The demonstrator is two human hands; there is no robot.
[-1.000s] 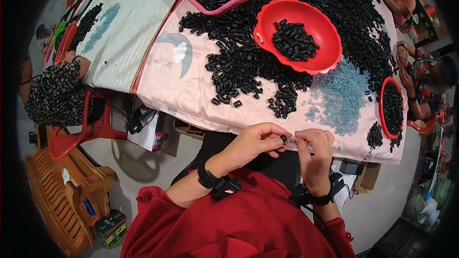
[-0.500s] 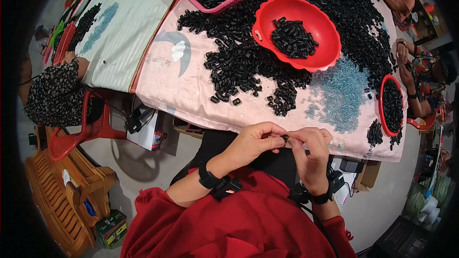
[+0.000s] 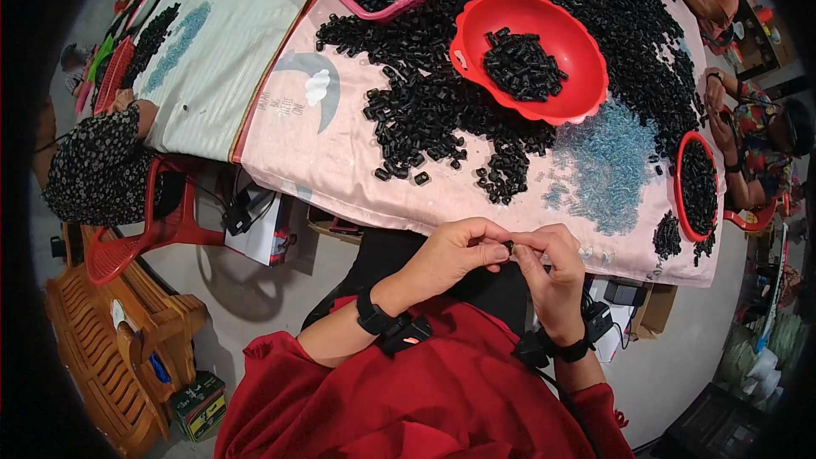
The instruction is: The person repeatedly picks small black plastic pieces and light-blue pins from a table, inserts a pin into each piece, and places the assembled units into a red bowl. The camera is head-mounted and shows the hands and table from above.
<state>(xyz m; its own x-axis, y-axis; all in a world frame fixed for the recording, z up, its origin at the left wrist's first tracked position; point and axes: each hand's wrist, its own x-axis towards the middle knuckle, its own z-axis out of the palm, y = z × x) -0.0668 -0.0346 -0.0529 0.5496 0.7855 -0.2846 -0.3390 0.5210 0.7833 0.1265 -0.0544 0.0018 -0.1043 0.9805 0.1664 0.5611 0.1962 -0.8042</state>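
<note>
A small black plastic piece point(image 3: 509, 246) is pinched between the fingertips of both my hands, just in front of the table's near edge. My left hand point(image 3: 456, 257) is closed on it from the left, with thumb and forefinger together. From the right, my right hand point(image 3: 552, 270) meets it, its fingers bent in and closed on the same piece. The fingers cover most of it. Beyond my hands lie loose black pieces point(image 3: 416, 119) and a patch of small clear bluish pieces point(image 3: 608, 170). A red scalloped bowl point(image 3: 582, 76) holds more black pieces.
A pink basket point(image 3: 399, 5) of black pieces stands at the far side, and a red round basket point(image 3: 680, 183) at the right edge. The pink cloth-covered table point(image 3: 340, 174) adjoins a pale one at left. A red chair point(image 3: 127, 251) and wooden bench point(image 3: 110, 348) stand left. Other people sit around.
My right hand's fingers have shifted slightly around the small piece. My left hand stays nearly in place, still pinching it.
</note>
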